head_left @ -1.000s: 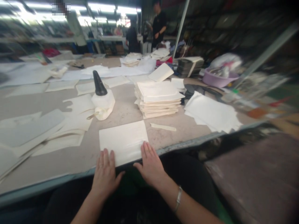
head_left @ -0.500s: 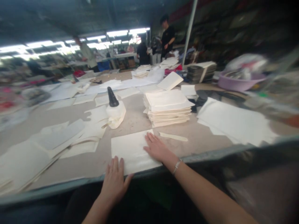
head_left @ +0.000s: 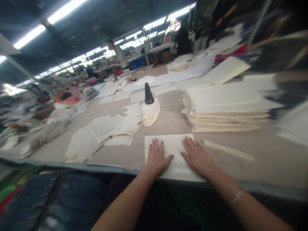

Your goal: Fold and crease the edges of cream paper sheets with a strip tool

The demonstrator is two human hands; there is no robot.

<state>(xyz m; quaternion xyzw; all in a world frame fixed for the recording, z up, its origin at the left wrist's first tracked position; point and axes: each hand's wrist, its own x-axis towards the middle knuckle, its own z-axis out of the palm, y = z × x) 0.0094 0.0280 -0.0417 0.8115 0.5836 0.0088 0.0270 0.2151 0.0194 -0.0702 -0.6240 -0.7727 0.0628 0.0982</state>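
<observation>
A cream rectangular sheet [head_left: 176, 165] lies at the table's front edge. My left hand [head_left: 157, 157] rests flat on its left part, fingers stretched away from me and thumb out to the right. On the upper right of the same sheet, my right hand [head_left: 197, 155] lies with its fingers spread. Just right of that hand is a narrow cream strip [head_left: 228, 149]. Beyond the sheet stands a whitish bottle [head_left: 151, 112] with a tall black cone top [head_left: 148, 94]. A thick stack of cream sheets [head_left: 226, 118] sits behind the right hand.
Loose cut pieces [head_left: 84, 141] overlap on the left of the table [head_left: 168, 120]. A tilted cream board [head_left: 226, 70] is behind the stack. Blue bundled material [head_left: 74, 199] lies below the front edge at left. People stand far back, near a person in light clothing [head_left: 121, 56].
My view has swung left and tilted. My left hand has moved forward from the sheet's near left edge onto the sheet. My right hand stays flat on its right part.
</observation>
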